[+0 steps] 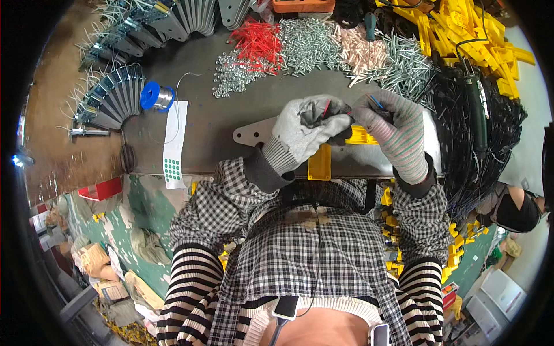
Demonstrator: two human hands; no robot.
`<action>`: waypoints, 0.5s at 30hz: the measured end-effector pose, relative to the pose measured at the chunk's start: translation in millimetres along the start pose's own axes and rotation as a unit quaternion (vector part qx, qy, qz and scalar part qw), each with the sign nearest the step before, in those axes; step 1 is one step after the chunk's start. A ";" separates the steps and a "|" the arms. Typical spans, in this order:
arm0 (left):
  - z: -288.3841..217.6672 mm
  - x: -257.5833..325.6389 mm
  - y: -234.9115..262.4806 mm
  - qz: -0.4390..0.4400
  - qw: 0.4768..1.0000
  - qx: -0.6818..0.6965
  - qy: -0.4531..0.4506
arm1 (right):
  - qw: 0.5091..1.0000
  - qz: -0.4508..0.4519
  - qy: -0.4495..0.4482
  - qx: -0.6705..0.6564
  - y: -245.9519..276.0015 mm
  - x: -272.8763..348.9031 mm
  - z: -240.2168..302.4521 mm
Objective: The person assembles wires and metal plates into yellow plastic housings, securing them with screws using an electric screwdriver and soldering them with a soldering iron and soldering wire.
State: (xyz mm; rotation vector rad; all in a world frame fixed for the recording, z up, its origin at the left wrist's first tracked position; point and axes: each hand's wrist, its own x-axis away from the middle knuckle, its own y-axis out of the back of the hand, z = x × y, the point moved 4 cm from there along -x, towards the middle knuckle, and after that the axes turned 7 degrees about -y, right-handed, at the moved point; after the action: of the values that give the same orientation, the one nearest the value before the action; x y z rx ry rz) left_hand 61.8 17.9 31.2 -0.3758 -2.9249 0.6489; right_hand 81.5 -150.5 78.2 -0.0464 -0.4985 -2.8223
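Observation:
My left hand (303, 130), in a grey glove with dark fingertips, is closed in a pinch around a thin red wire (326, 108). Close beside it, my right hand (395, 124) wears a striped grey glove and is closed on a thin blue wire (376, 101). The fingertips of both hands nearly meet, hiding the wires' ends. Below them lies a yellow plastic part (319, 166), partly covered by my hands. A grey metal plate (249, 134) with holes sticks out from behind my left wrist.
Piles of screws (309, 46), red pieces (255, 43) and copper-coloured pieces (362, 51) lie at the back. Left are a solder spool (157, 96), a white strip (175, 138) and fanned metal plates (118, 95). Black cables (456, 132) and yellow parts (461, 29) crowd the right.

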 end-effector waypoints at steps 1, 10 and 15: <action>-6.1 -2.9 4.6 -0.005 0.999 -0.051 -0.014 | 0.998 0.006 0.066 -0.020 -0.6 -1.8 2.1; -8.8 -13.2 60.0 -0.034 0.857 -0.477 -0.193 | 0.892 0.041 0.102 0.438 -35.2 -8.1 -26.6; 2.3 -11.4 51.1 0.019 0.841 -0.511 -0.178 | 0.942 0.049 0.116 0.311 -31.3 -2.7 -35.7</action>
State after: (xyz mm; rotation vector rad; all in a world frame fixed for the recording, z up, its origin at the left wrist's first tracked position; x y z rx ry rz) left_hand 83.3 58.8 6.4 -0.4143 -3.3384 -1.0394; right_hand 76.1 -133.7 34.0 0.3679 -1.2534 -2.4022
